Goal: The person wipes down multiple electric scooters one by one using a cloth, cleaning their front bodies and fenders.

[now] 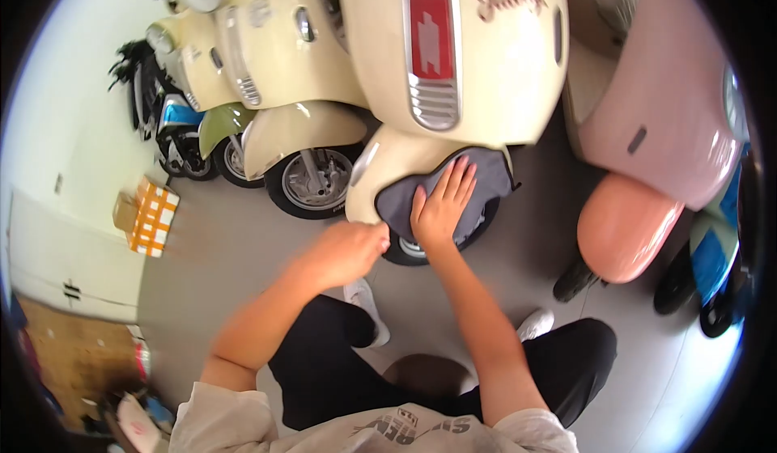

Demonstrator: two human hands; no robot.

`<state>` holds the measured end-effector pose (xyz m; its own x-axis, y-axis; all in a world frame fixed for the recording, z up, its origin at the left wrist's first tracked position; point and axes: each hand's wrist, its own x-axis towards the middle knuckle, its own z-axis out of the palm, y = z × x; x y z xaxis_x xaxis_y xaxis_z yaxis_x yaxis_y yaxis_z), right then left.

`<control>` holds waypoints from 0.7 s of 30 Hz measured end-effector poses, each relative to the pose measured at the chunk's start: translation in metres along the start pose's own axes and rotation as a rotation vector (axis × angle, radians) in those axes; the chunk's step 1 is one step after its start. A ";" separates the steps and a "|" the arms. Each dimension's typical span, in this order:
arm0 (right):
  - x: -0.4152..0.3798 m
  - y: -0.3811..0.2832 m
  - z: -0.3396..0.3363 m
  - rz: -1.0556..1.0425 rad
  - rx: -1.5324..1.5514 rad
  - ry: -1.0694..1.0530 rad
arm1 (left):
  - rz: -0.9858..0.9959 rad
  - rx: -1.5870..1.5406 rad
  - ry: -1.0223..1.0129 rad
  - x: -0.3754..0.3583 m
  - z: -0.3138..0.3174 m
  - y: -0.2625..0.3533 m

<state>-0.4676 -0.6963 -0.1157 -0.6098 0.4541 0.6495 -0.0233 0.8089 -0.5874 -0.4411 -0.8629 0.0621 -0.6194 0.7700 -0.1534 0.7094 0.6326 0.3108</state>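
Note:
A dark grey cloth (395, 202) lies over the front fender of a cream scooter (494, 65), partly covering its front wheel. My right hand (445, 202) rests flat on the cloth with its fingers stretched out. Just left of the cloth, beside the fender's lower edge (364, 179), is my left hand (364, 247), its fingers curled into a closed shape. Anything inside its fingers is hidden, and the forearm is slightly blurred.
More cream scooters (299, 57) stand to the left, with a blue-and-black one behind. A pink scooter (647, 105) is close on the right. An orange-and-white box (154, 218) sits by the left wall. A round brown stool (429, 372) is between my legs.

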 end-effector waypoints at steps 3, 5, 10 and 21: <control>-0.005 -0.005 0.001 -0.135 -0.096 -0.086 | 0.091 -0.122 -0.083 -0.012 0.021 0.008; 0.000 -0.009 -0.002 -0.204 -0.201 -0.127 | 0.291 -0.174 -0.014 -0.016 0.036 0.018; 0.036 -0.046 -0.016 -0.478 -0.284 -0.379 | 0.270 -0.193 0.037 -0.024 0.040 0.012; 0.068 -0.105 0.051 -0.683 -0.504 -0.619 | 0.012 -0.165 -0.140 -0.041 0.034 -0.025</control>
<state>-0.5471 -0.7692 -0.0348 -0.8931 -0.3127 0.3235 -0.2693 0.9475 0.1723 -0.4219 -0.9074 0.0290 -0.5503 0.7890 -0.2734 0.6448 0.6095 0.4611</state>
